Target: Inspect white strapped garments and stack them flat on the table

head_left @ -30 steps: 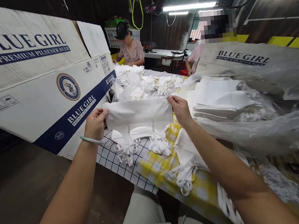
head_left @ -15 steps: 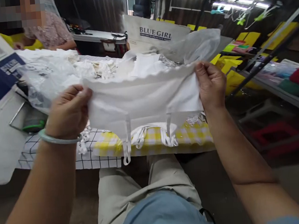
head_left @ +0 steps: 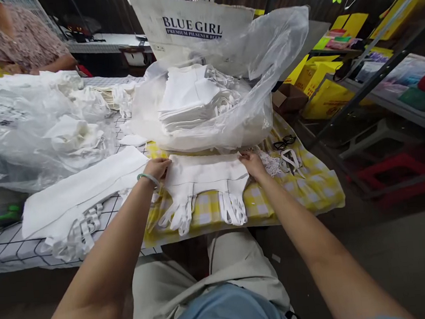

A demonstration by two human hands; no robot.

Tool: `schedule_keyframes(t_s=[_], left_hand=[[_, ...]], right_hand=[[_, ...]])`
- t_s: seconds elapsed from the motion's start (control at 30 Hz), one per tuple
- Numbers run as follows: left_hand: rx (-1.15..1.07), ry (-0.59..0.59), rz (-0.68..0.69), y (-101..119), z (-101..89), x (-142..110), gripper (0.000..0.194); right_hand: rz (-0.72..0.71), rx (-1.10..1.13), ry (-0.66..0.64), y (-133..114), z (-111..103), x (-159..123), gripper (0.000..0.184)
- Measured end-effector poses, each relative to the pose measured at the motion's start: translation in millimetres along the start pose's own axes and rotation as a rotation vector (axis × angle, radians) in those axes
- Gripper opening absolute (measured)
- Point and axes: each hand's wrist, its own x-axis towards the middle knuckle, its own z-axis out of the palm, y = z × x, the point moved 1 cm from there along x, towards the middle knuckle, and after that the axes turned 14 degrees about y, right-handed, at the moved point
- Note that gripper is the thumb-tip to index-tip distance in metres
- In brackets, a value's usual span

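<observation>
A white strapped camisole top (head_left: 206, 169) lies spread on the yellow checked cloth, its straps hanging toward me. My left hand (head_left: 158, 169), with a pale bangle at the wrist, pinches its upper left corner. At the upper right corner my right hand (head_left: 252, 163) grips the edge between thumb and fingers. More straps show beneath, so other tops seem to lie under it. Left of my left hand rests a row of white tops (head_left: 85, 190) with bunched straps. Behind the held one, a clear plastic bag (head_left: 232, 133) holds a folded stack of white garments (head_left: 188, 92).
Dark scissors (head_left: 284, 142), white strap pieces (head_left: 290, 161) and thread scraps (head_left: 268, 162) lie at the right. A printed carton (head_left: 193, 24) stands behind the bag. Plastic-wrapped garments (head_left: 39, 140) cover the left. A person (head_left: 27, 41) sits beyond; a metal rack (head_left: 396, 93) stands right.
Both hands have lowered the top from a stretched position in the air down onto the table, still holding its corners. My view has tilted downward.
</observation>
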Motion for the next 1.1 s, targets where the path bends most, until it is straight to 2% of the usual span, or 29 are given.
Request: schedule_keyframes(t_s=[0.13, 0.27, 0.33, 0.4, 0.47, 0.53, 0.6, 0.67, 0.77, 0.9, 1.0, 1.1], left_hand=[[0.02, -0.009, -0.021, -3, -4.2, 5, 0.029], [-0.048, 0.016, 0.03, 2, -3.4, 17, 0.029], [0.019, 0.042, 0.073, 2, -2.1, 26, 0.028], [0.185, 0.1, 0.136, 1, -1.5, 32, 0.027], [0.401, 0.203, 0.305, 1, -0.6, 31, 0.03], [0.608, 0.277, 0.588, 5, 3.0, 22, 0.036], [0.788, 0.205, 0.849, 7, 10.5, 9, 0.041], [0.969, 0.034, 0.956, 6, 18.8, -3, 0.048], [1.189, -0.143, 0.864, -3, 25.8, -11, 0.064], [1.226, -0.18, 0.791, -16, 28.5, -5, 0.071], [1.168, -0.144, 0.81, -17, 26.9, -14, 0.069], [1.092, -0.072, 0.892, -13, 7.9, -43, 0.06]], right_hand=[[-0.07, -0.075, -0.082, 6, -3, -1, 0.032], [-0.159, -0.1, -0.053, 2, -2, -1, 0.031], [-0.172, -0.218, -0.03, -1, 0, -1, 0.032], [-0.211, -0.397, -0.016, -6, 2, -3, 0.035], [-0.347, -0.571, 0.008, -14, 3, -8, 0.04], [-0.545, -0.719, 0.018, -23, 6, -14, 0.04], [-0.683, -0.849, -0.078, -30, 12, -18, 0.035], [-0.716, -0.945, -0.259, -32, 20, -20, 0.041], [-0.637, -1.046, -0.459, -27, 29, -19, 0.056], [-0.493, -1.122, -0.565, -20, 30, -15, 0.061], [-0.498, -1.149, -0.565, -26, 25, -19, 0.057], [-0.615, -1.137, -0.425, -45, 25, -38, 0.047]])
